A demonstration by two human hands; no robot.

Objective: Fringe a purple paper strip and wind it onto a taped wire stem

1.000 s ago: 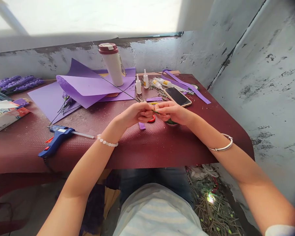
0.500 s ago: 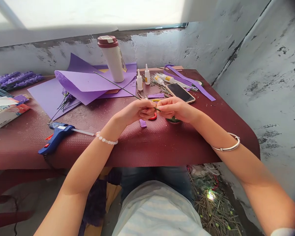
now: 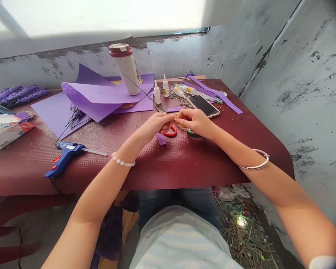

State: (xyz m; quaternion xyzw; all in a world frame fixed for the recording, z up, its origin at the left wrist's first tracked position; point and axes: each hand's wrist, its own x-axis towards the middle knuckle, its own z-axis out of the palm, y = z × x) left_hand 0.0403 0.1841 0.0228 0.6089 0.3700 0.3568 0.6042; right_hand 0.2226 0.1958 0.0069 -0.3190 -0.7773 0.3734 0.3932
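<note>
Left hand [image 3: 156,125] and right hand [image 3: 194,121] meet near the centre of the head view, above a maroon worktop [image 3: 184,164], both curled narrow with their fingertips almost together. Left fingertips pinch the lower end of a thin dark wire stem [image 3: 144,92], which slants toward the upper left and ends near a white tumbler [image 3: 126,69]. Right fingertips press in at the same spot, on something too small to make out. Both hands have drawn slightly up from a roll of green tape [image 3: 193,133], which now shows more clearly just below the right hand. A red ring handle [image 3: 171,131] and a purple foam scrap [image 3: 161,139] lie just below the left hand. Curled purple foam sheets [image 3: 100,95] spread across the upper left, with purple lavender sprays [image 3: 21,94] at the far left. A blue glue gun [image 3: 64,158] lies at lower left, and a phone [image 3: 203,105] lies at upper right of the hands.
</note>
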